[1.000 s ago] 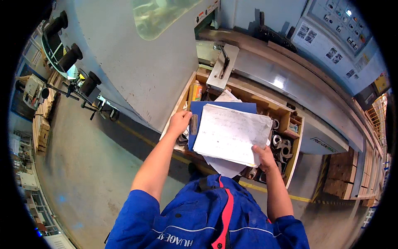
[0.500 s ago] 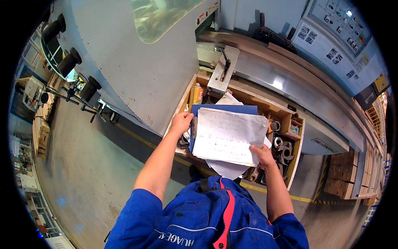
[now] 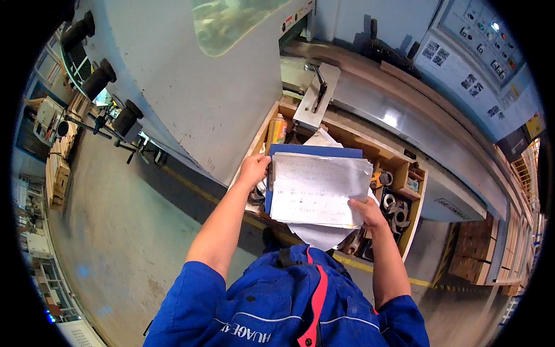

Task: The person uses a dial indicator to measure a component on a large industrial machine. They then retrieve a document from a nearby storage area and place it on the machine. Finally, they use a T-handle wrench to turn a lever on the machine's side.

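A stack of white handwritten sheets (image 3: 318,188) lies on a blue clipboard (image 3: 318,151), whose top and left edges show behind the paper. My left hand (image 3: 255,169) is closed on the clipboard's left edge, fingers curled behind it. My right hand (image 3: 368,211) grips the lower right of the sheets, thumb on top and fingers mostly hidden beneath. The clipboard is above an open wooden tool box (image 3: 416,222) and covers much of its inside. Another loose white sheet (image 3: 321,236) pokes out below the stack.
In the box are a yellow-orange spray can (image 3: 278,129) and several metal ring-shaped parts (image 3: 397,214). A grey machine housing (image 3: 191,98) rises at the left. Behind the box run a metal clamp plate (image 3: 318,95) and a long machine bed (image 3: 387,113). A control panel (image 3: 483,37) is at upper right.
The view has shifted slightly, so the machine sits a little farther right. Both hands keep their hold on the clipboard and sheets, which have hardly moved.
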The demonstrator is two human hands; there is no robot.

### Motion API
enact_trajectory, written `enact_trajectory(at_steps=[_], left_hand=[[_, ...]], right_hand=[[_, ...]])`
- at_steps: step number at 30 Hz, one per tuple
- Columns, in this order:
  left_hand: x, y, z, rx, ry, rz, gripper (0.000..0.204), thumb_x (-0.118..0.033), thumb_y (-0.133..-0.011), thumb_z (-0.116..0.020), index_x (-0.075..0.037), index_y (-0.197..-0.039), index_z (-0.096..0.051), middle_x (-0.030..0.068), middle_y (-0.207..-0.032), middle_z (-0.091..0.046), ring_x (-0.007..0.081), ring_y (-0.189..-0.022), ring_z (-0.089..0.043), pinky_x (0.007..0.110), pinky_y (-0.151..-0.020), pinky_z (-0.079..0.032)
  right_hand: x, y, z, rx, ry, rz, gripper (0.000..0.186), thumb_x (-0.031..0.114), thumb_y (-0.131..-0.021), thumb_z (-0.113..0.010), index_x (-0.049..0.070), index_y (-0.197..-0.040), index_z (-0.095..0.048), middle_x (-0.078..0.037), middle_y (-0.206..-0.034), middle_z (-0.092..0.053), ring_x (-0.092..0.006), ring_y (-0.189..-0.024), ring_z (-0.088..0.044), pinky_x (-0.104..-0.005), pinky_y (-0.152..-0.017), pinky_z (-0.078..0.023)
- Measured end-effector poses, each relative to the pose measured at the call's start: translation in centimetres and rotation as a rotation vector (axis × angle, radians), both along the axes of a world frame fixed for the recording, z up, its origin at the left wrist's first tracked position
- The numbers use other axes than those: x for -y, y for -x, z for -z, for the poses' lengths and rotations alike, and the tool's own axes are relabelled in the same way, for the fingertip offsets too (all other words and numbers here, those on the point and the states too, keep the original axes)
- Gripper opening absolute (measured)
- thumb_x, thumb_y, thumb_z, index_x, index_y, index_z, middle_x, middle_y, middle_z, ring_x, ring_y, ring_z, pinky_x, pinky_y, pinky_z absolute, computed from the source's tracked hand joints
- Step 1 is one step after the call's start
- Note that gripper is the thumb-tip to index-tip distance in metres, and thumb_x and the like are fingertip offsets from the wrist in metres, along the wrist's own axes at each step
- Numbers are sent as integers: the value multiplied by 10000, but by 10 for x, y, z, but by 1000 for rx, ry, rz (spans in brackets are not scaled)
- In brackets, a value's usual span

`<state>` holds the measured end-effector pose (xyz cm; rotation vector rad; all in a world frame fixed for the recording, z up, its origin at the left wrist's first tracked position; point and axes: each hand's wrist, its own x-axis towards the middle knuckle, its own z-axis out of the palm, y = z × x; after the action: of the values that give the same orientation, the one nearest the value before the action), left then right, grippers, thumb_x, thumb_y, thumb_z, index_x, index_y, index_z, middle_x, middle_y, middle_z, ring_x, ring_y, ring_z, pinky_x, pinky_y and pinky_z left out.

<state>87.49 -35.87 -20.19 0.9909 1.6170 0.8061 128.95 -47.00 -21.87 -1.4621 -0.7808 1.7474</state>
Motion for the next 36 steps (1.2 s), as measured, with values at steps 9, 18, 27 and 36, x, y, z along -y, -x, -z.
enact_trajectory(at_steps=[9,18,27,36], left_hand=[[4,-1,-10,-24,-16,-6,255,-262,-998,-673,-15,-1015,-728,23,-814,-652,115,-693,-608,276,-615,-551],[18,5,-20,166,73,-83,530,-505,-1033,-586,-4,-1140,-720,43,-944,-685,145,-829,-620,327,-747,-544],[7,1,-23,109,312,-189,611,-637,-955,-630,-39,-1061,-693,43,-941,-667,161,-836,-599,346,-715,-486],[-3,-15,-23,261,378,-361,528,-559,-941,-681,-33,-975,-638,81,-838,-632,212,-678,-566,425,-662,-481]], right_hand=[[-5,17,-2,-33,38,45,414,204,-948,-740,-36,-1267,-634,-122,-1118,-723,-229,-962,-691,-369,-855,-548],[-11,26,-17,47,57,60,383,201,-937,-753,-19,-1232,-649,-109,-1091,-730,-233,-936,-697,-395,-860,-547],[-7,26,-3,82,-27,48,330,159,-946,-738,-14,-1219,-672,-83,-1094,-732,-200,-946,-688,-370,-866,-538],[-4,28,-4,106,-61,31,302,165,-946,-741,-20,-1181,-698,-65,-1064,-734,-181,-921,-679,-340,-858,-530]])
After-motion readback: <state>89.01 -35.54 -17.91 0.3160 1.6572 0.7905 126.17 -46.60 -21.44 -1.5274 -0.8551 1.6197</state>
